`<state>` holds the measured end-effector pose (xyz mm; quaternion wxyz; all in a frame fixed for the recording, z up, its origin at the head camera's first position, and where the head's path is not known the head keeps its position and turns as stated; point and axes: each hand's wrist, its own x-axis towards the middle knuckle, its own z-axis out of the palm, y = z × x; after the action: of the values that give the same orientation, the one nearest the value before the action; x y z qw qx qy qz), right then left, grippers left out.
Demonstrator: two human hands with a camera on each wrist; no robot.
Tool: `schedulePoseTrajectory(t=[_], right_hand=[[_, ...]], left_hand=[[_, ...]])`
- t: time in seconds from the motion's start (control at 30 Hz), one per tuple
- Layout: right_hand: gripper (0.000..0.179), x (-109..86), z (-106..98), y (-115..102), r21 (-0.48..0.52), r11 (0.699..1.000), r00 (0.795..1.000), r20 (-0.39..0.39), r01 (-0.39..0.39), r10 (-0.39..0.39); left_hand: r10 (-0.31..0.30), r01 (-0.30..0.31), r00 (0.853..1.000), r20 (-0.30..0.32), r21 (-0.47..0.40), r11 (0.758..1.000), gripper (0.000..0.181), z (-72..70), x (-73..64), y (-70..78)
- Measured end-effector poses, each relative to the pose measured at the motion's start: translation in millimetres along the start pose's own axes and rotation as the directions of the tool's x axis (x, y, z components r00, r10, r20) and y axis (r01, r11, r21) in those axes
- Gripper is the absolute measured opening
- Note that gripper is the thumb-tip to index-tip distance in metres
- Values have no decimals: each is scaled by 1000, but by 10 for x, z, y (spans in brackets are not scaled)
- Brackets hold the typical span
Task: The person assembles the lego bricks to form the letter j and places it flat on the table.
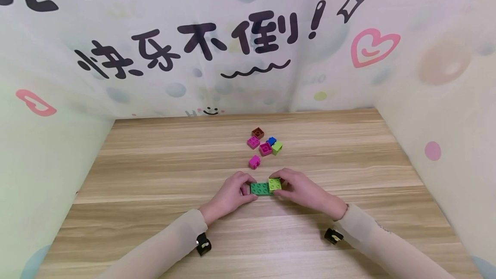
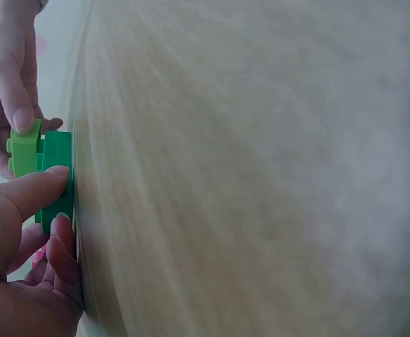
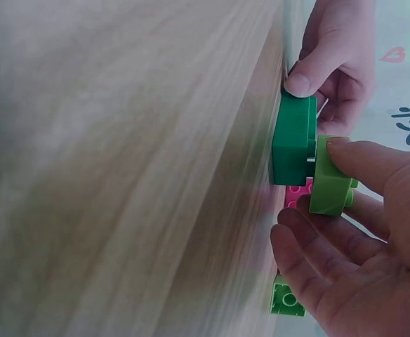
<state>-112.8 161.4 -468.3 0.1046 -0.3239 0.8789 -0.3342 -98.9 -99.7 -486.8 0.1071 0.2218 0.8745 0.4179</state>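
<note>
My left hand (image 1: 229,192) pinches the left end of a long dark green toy brick (image 1: 258,189) lying on the wooden table. A light green square brick (image 1: 274,184) sits over the right end of it, studs up, pinched between the thumb and fingers of my right hand (image 1: 304,190). In the left wrist view, studs of the dark green brick (image 2: 56,151) show in a narrow gap under the light green brick (image 2: 24,149). The right wrist view shows the light green brick (image 3: 330,179) slightly tilted against the dark green one (image 3: 293,144).
Beyond the hands lie several loose bricks: a pink one (image 1: 254,162) nearest, two more pink ones, a brown one (image 1: 257,132), a blue one (image 1: 271,141) and a light green one (image 1: 277,147). A printed white curtain (image 1: 248,89) stands behind the table (image 1: 155,158).
</note>
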Motion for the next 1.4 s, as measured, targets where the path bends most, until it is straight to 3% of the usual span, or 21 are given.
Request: schedulePoseTrajectory(t=[0.77, 1.03, 1.4], right_hand=[[33, -17, 60, 25, 0, 1000, 1000, 5, 24, -24], [32, -3, 84, 83, -19, 998, 998, 3, 60, -60], [30, 69, 124, 111, -17, 1000, 998, 54, 17, -16]], left_hand=[[-15, 15, 1000, 3, 1, 1000, 31, 6, 2, 4], [5, -6, 1000, -3, -18, 1000, 30, 12, -9, 8], [9, -8, 999, 33, -17, 1000, 39, -26, 0, -9]])
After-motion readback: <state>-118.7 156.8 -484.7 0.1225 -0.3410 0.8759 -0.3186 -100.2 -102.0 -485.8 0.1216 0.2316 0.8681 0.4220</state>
